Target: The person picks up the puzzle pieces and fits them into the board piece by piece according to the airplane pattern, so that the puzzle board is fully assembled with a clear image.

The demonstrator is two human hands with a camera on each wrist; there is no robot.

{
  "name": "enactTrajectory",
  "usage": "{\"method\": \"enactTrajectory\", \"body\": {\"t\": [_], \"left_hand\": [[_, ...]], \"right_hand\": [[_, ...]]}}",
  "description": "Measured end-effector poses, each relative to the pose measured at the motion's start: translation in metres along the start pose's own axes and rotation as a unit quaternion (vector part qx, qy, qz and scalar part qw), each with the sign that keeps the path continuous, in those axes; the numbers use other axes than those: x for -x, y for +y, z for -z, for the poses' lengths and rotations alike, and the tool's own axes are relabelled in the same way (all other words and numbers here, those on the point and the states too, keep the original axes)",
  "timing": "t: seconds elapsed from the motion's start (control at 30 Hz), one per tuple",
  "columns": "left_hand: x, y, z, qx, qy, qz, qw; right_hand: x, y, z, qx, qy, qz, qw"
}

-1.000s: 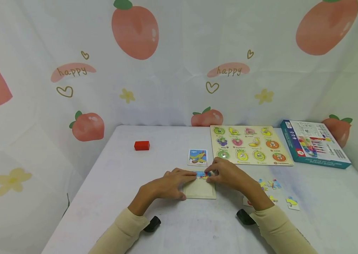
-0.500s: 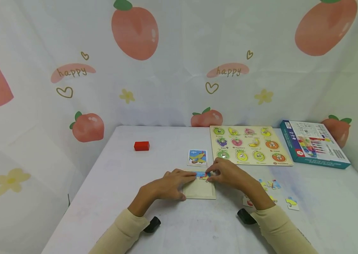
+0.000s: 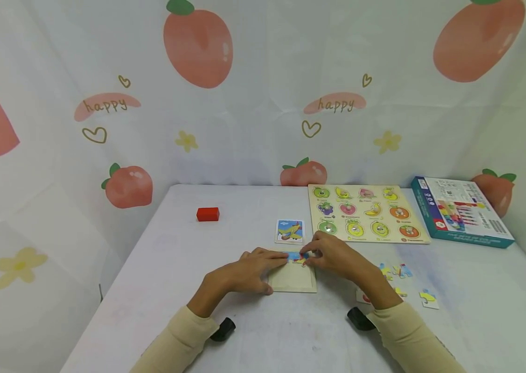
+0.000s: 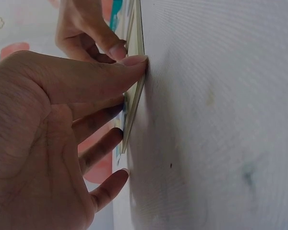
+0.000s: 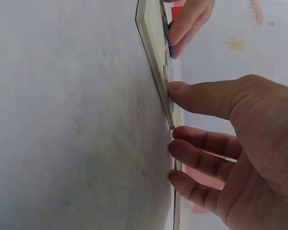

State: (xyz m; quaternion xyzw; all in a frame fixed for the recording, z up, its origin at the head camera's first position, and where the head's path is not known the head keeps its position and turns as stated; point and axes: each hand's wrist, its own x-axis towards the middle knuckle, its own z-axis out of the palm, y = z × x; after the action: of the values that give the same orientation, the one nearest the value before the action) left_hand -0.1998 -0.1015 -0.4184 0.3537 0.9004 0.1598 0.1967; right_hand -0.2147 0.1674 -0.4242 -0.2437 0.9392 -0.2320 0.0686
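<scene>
A pale wooden puzzle tray (image 3: 292,281) lies in front of me, with blue and red airplane puzzle pieces (image 3: 294,256) along its far edge. My left hand (image 3: 249,272) rests over the tray's left side; its straight fingers press on the pieces. In the left wrist view, the thumb (image 4: 134,67) touches the tray's edge. My right hand (image 3: 337,255) pinches a small puzzle piece at the far right corner between thumb and index finger; the fingers mostly cover it. Just beyond the tray lies an airplane picture card (image 3: 290,231).
Several loose puzzle pieces (image 3: 428,298) lie right of the tray, some partly behind the right forearm. A fruit peg board (image 3: 360,213) and a teal-sided box (image 3: 472,212) stand at the back right. A red block (image 3: 208,214) sits back left.
The right fingertips shift very slightly at the piece in the tray's far right corner. The left hand stays in place.
</scene>
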Motion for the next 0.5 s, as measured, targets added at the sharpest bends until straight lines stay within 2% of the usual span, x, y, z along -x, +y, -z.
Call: {"method": "enactTrajectory", "body": {"t": [0.3, 0.5], "left_hand": [[0.0000, -0.0012, -0.0002, 0.003, 0.001, -0.001, 1.0000], [0.0004, -0.0007, -0.0003, 0.008, 0.002, -0.005, 0.9999]], "right_hand": [[-0.0015, 0.0016, -0.0027, 0.000, 0.007, 0.002, 1.0000], [-0.0024, 0.0031, -0.0030, -0.015, 0.013, -0.014, 0.9997]]}}
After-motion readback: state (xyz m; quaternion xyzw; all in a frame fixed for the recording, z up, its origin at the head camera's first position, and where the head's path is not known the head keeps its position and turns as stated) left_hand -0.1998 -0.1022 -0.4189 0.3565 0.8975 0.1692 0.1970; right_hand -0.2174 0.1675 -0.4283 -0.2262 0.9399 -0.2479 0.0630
